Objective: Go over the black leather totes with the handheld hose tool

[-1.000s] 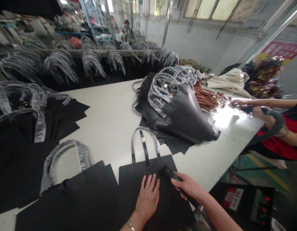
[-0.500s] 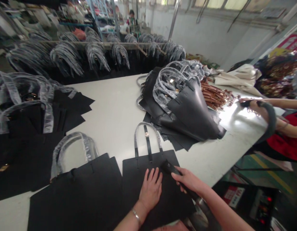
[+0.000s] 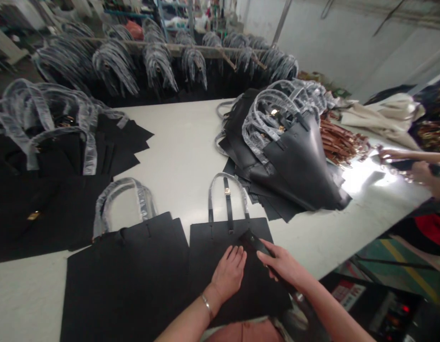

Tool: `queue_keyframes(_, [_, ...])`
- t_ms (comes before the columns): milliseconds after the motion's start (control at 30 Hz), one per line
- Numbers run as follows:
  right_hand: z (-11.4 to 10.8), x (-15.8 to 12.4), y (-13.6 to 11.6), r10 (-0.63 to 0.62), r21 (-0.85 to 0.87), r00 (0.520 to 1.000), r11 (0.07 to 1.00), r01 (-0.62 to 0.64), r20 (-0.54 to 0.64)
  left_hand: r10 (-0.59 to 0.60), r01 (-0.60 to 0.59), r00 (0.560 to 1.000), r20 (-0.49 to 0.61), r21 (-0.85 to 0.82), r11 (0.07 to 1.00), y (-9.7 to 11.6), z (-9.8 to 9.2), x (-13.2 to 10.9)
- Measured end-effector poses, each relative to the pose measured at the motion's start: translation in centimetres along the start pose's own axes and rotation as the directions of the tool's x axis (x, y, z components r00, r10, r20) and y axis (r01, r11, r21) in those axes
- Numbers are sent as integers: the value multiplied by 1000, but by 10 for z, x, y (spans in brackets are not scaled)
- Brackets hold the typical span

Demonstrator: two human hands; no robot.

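A black tote bag (image 3: 201, 266) lies flat in front of me, its plastic-wrapped handle (image 3: 214, 187) standing up beyond the top edge. Between the handle's ends lies a black strap (image 3: 229, 209) with a small gold buckle. My left hand (image 3: 229, 273) rests palm down on the bag, fingers stretched out. Wrapped round a black hand tool (image 3: 261, 245) with a flat, flared nozzle is my right hand (image 3: 282, 261). The nozzle tip is at the bag's upper part, just right of my left fingertips; whether it touches cannot be made out. Beside it lies another black bag (image 3: 123, 280).
More black bags (image 3: 301, 161) with wrapped handles are heaped at the right, others (image 3: 13, 204) at the left. Brown straps (image 3: 339, 137) lie behind the right heap. A co-worker's hands (image 3: 422, 171) are at the table's (image 3: 177, 142) right end. Hanging bags (image 3: 155, 64) line the back.
The view has tilted down and turned a little left. My right hand and tool stay near the same part of the bag; the co-worker's hands have shifted along the table's right end.
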State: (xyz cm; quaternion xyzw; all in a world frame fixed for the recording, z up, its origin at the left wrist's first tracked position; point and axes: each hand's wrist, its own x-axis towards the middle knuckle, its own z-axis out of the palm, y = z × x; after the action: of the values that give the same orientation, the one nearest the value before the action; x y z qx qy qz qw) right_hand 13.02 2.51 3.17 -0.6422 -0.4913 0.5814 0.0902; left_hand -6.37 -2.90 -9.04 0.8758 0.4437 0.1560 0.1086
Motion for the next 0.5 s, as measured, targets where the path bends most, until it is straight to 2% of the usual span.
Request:
queue_keyframes(100, [15,8,-6,-11,-33,997,999,14,71,24,-23,1000,8,-40,999,-2,5,-3])
queue_keyframes(267, [27,32,-30,-15,-92,996,996,23,89,21,-20,1000,8,-87,996,-3,10,-4])
queue_keyframes(400, [29,45,-44,-26,-99,994,994,37,108,4,0,999,39,-120,993,-2,6,-2])
queue_keyframes(500, [24,42,-41,-9,-112,988,993,26,152,-10,14,999,31,-118,993,-1,3,-1])
